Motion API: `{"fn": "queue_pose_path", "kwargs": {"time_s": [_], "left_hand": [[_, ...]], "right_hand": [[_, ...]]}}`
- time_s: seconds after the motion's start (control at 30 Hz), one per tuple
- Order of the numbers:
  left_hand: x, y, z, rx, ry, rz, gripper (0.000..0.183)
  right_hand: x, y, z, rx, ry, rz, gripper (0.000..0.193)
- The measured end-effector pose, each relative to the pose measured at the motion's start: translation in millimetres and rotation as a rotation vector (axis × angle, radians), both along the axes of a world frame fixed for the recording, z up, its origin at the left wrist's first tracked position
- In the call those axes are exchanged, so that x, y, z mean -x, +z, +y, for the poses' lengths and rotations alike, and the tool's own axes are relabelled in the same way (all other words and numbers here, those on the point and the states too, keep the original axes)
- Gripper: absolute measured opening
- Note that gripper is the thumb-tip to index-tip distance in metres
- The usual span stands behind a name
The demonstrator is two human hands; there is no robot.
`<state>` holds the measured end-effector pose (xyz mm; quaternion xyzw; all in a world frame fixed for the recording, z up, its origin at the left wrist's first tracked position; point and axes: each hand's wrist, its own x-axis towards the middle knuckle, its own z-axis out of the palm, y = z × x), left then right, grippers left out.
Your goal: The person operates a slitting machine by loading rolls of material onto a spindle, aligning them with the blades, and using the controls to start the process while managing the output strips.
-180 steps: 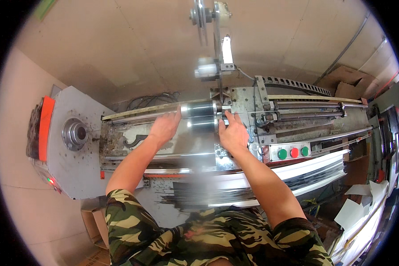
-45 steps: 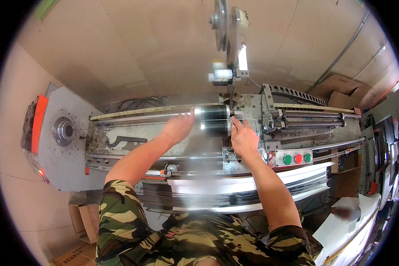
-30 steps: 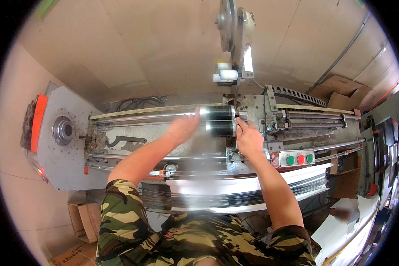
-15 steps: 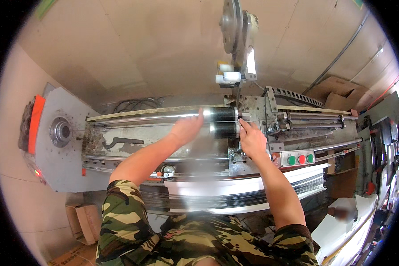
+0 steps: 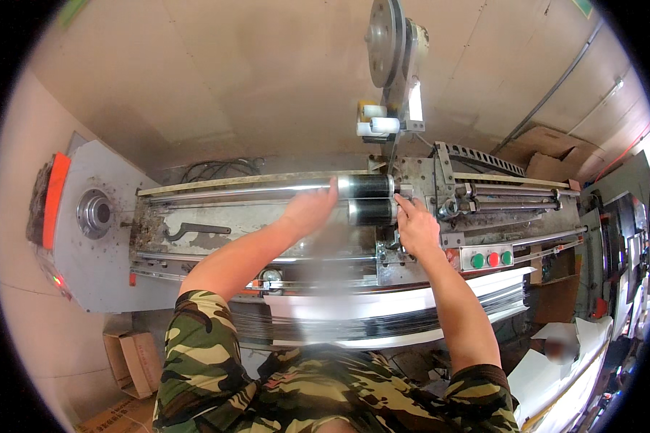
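Observation:
Two short black cylinders with silvery ends lie one behind the other at the machine's middle: a far cylinder [image 5: 368, 187] and a near cylinder [image 5: 375, 212]. At the left end of the far one, my left hand [image 5: 312, 209] is closed, its fingertips against that end and partly hidden. My right hand [image 5: 418, 227] is at the right ends of both cylinders, fingers bent around a small part that I cannot make out. A long shiny rod [image 5: 231, 193] runs leftward from behind my left hand.
A hook wrench [image 5: 198, 230] lies on the machine bed at left, near a grey headstock [image 5: 126, 238]. Green and red buttons [image 5: 492, 258] sit right of my right hand. A wheel with white rollers [image 5: 386, 43] stands behind. Layered white and black sheets [image 5: 383, 317] lie in front.
My view has shifted slightly, so the cylinders and both hands appear a little farther right. Both hands keep their places at the cylinder ends.

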<state>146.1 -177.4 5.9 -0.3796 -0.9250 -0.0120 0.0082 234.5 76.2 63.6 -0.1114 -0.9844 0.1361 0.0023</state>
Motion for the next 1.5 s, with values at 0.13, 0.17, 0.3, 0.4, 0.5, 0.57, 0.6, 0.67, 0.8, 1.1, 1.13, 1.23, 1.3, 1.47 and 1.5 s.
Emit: {"fn": "queue_pose_path", "kwargs": {"time_s": [0.13, 0.17, 0.3, 0.4, 0.5, 0.57, 0.6, 0.67, 0.8, 1.1, 1.13, 1.23, 1.3, 1.47, 1.5], "left_hand": [[0.2, 0.1, -0.2, -0.006, -0.001, -0.034, 0.061], [0.0, 2.0, 0.6, 0.011, 0.006, -0.052, 0.061], [0.5, 4.0, 0.7, 0.015, 0.010, -0.066, 0.061], [0.3, -2.9, -0.7, -0.020, -0.005, -0.033, 0.061], [0.6, -1.7, 0.5, -0.011, -0.006, -0.036, 0.061], [1.0, -1.6, 1.9, 0.001, -0.002, -0.040, 0.061], [1.4, -3.0, 2.3, 0.003, -0.002, -0.037, 0.061], [1.0, -3.6, 3.3, 0.010, -0.002, -0.031, 0.060], [1.6, -5.5, 3.9, -0.005, -0.017, -0.004, 0.060], [3.3, -16.6, 4.9, -0.080, -0.041, 0.109, 0.060], [3.6, -18.6, 4.7, -0.110, -0.056, 0.170, 0.062], [3.9, -19.9, 5.4, -0.113, -0.055, 0.147, 0.062], [4.6, -19.4, 6.1, -0.097, -0.065, 0.158, 0.063], [8.5, -26.3, 8.2, -0.121, -0.083, 0.192, 0.066], [11.0, -29.8, 7.5, -0.141, -0.102, 0.201, 0.066]], "right_hand": [[0.7, 1.8, -0.2, 0.012, 0.001, -0.023, 0.036], [0.3, 2.2, -0.1, 0.015, 0.001, -0.028, 0.036], [-2.0, 7.4, -1.9, 0.006, 0.011, -0.008, 0.036], [-1.4, 10.5, -3.0, 0.002, 0.018, -0.020, 0.037], [-1.0, 9.9, -3.7, -0.010, 0.015, -0.021, 0.036], [-1.1, 7.4, -1.8, -0.010, 0.023, -0.011, 0.036], [-1.3, 7.4, -1.9, -0.012, 0.026, -0.007, 0.036], [-1.5, 8.0, -1.4, -0.016, 0.036, 0.001, 0.036], [-1.4, 1.7, 3.5, -0.034, 0.044, 0.009, 0.036], [-1.1, 6.9, 2.7, -0.025, 0.051, -0.006, 0.036], [-1.4, 8.8, 2.0, -0.023, 0.046, -0.012, 0.036], [-0.9, 8.7, 1.7, -0.017, 0.035, -0.012, 0.036], [-1.3, 6.2, 2.8, -0.004, 0.028, -0.009, 0.036], [1.7, -6.4, 12.8, -0.041, 0.065, 0.091, 0.034], [1.5, -5.9, 13.5, 0.033, 0.065, 0.103, 0.035]]}}
